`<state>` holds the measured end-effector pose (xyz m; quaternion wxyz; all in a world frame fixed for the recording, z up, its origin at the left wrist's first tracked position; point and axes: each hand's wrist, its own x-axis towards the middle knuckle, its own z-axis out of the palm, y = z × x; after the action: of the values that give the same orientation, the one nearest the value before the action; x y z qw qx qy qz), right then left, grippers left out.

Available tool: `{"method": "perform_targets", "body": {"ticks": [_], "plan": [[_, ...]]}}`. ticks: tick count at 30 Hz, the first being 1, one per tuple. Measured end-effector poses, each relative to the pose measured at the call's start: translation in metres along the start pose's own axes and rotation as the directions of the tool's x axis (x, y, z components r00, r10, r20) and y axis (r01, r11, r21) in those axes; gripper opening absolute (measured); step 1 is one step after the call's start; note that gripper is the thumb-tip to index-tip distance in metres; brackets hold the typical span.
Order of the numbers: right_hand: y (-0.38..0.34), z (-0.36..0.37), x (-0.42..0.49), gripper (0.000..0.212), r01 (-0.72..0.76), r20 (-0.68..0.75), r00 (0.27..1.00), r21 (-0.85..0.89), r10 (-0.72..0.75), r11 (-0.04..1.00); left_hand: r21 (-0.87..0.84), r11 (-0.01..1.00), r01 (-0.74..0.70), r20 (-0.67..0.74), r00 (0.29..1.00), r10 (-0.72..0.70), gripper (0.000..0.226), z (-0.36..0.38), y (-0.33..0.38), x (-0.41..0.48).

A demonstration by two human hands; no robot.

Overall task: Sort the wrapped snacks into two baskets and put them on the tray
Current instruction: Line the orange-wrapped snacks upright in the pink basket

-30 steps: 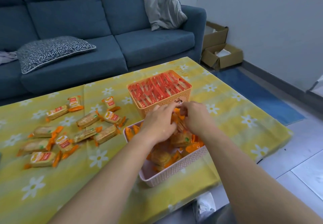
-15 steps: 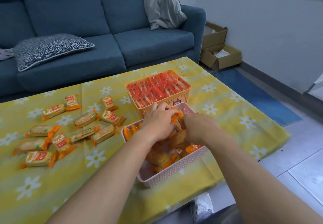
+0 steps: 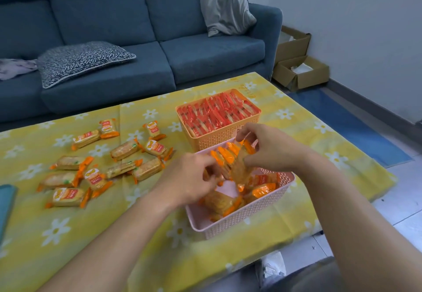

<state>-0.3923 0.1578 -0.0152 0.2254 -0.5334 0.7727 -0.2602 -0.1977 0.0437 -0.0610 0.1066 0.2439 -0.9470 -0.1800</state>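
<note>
The table (image 3: 296,136) in front of you is covered by a yellow cloth printed with white daisies, with a crease running across it. Two perforated plastic baskets stand on it, right of centre. The orange basket (image 3: 219,140) is farther from you and the pink basket (image 3: 246,218) is just in front of it, close to the near edge. Their walls touch, or nearly do. To your left, loose orange-wrapped snacks (image 3: 124,152) lie scattered flat on the cloth. At the far left edge there is a teal object (image 3: 5,202) — only part of it shows.

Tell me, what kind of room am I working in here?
Probably a home living room: a blue sofa with a patterned cushion stands behind the yellow-clothed table, and open cardboard boxes sit on the floor by the wall.
</note>
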Motion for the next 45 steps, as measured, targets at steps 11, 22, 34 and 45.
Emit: {"method": "perform_targets", "body": {"ticks": [11,22,34,45], "plan": [[0.002,0.001,-0.006,0.043,0.011,-0.058,0.998,0.086,-0.006,0.996,0.223,0.957,-0.187,0.3,0.947,0.115,0.038,0.025,0.019,-0.023],[-0.017,0.025,-0.012,0.042,0.045,0.063,0.997,-0.064,-0.041,0.997,-0.195,0.973,0.125,-0.113,0.982,-0.148,0.037,-0.01,-0.027,-0.058],[-0.045,0.103,0.0,0.05,0.076,0.013,0.997,-0.046,-0.076,0.996,0.299,0.922,0.247,-0.196,0.961,-0.194,0.047,-0.005,-0.018,-0.057],[-0.023,0.086,0.006,0.018,-0.106,0.094,0.99,-0.025,0.108,0.994,0.199,0.977,0.074,-0.105,0.993,-0.053,0.026,0.005,-0.011,-0.055]]}}
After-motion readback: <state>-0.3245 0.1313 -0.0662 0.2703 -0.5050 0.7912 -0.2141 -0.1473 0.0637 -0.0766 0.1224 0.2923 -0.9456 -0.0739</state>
